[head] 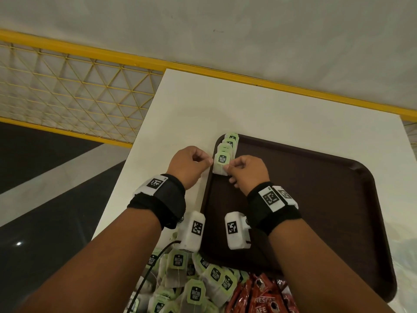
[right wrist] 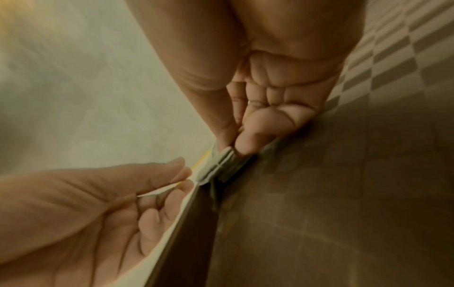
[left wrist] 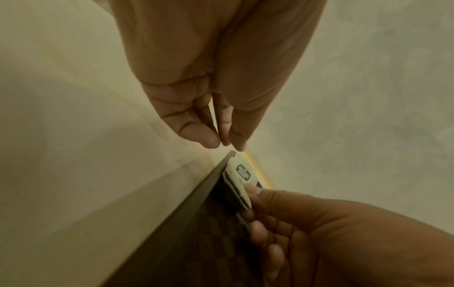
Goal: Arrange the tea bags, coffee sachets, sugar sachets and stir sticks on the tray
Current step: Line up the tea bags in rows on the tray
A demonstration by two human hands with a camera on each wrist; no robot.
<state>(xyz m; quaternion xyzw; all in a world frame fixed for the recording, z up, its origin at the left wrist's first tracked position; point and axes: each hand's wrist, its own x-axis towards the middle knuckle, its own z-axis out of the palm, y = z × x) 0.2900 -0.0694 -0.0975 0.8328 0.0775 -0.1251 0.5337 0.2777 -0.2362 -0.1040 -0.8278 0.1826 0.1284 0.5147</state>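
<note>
Head view: square paper tea bag [head: 221, 162] between right-hand fingers [head: 230, 168].

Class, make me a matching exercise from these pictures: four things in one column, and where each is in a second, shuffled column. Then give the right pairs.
Things
1. tray
2. row of tea bags
3. heap of tea bags
4. red sachets

Places
A. along the tray's left edge
B. on the table
C. on the table, below the tray's near-left corner
D. just right of the heap, at the tray's near edge

Pairs: 1-B, 2-A, 3-C, 4-D
</note>
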